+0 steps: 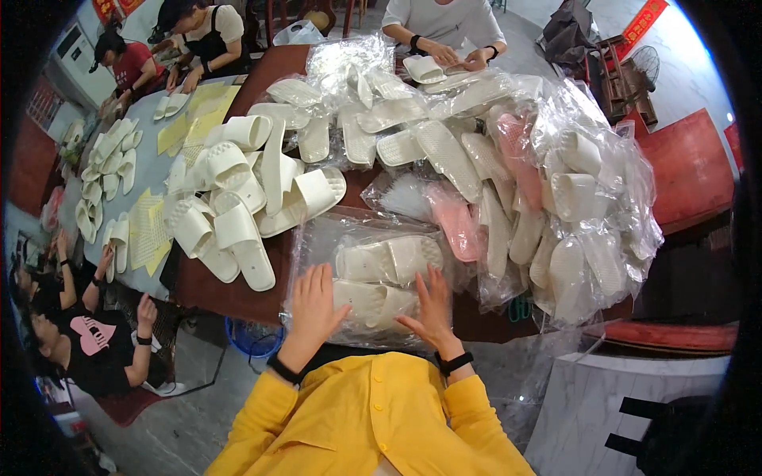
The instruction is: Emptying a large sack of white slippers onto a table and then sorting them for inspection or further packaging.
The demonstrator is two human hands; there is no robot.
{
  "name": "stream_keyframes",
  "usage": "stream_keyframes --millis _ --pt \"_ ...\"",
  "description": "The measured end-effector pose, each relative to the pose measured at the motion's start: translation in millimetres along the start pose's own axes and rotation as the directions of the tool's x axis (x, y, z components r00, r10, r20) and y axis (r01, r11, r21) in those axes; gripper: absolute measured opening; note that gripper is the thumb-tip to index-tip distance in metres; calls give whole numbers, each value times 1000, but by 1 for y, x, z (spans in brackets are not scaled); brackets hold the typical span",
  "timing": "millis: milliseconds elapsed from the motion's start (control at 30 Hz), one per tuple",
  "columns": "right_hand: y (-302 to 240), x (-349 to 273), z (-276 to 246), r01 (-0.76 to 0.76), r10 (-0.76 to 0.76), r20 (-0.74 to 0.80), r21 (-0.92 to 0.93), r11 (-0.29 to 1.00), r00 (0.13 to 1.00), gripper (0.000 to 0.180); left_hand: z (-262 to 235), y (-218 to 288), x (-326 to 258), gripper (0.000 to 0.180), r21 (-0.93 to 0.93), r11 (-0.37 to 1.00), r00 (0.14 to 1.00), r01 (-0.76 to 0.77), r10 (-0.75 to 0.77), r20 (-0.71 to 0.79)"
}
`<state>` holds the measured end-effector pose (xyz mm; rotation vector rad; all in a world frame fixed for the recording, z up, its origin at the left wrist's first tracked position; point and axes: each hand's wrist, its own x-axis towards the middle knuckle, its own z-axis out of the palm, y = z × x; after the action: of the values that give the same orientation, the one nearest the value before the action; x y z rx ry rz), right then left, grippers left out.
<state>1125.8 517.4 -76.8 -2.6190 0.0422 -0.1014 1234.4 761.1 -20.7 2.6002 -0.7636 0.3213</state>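
Note:
In front of me a pair of white slippers [379,260] lies side by side in a clear plastic bag [313,232] at the table's near edge. My left hand [315,305] rests on the bag's left part, fingers stretched out, beside the nearer slipper. Over the right end of the same slippers my right hand [432,309] lies with fingers spread. Neither hand grips anything. Left of the bag is a pile of unbagged white slippers [230,220]. To its right, bagged white slippers [452,155] are heaped, with a bagged pink slipper [454,220] among them.
Across the brown table [210,279] a person in a white shirt [444,32] handles a slipper. Other people work at a grey table [147,186] on the left, with slippers and yellow sheets [148,234]. A blue basket [254,337] stands below the near edge.

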Motion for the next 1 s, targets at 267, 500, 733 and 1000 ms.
stream_keyframes --millis 267,500,733,1000 --pt "30 -3 35 -163 162 77 10 987 984 119 84 -157 -19 24 -612 418 704 671 -618 349" --pt "33 -6 20 -216 210 137 27 976 968 125 8 -92 9 21 -300 884 914 357 -398 -83" --pt "19 4 1 -108 104 183 11 994 978 123 -5 -48 -25 25 -450 891 885 -55 253 391" --pt "29 2 18 -22 12 75 130 991 997 119 12 -89 -85 20 -282 959 797 13 161 582"
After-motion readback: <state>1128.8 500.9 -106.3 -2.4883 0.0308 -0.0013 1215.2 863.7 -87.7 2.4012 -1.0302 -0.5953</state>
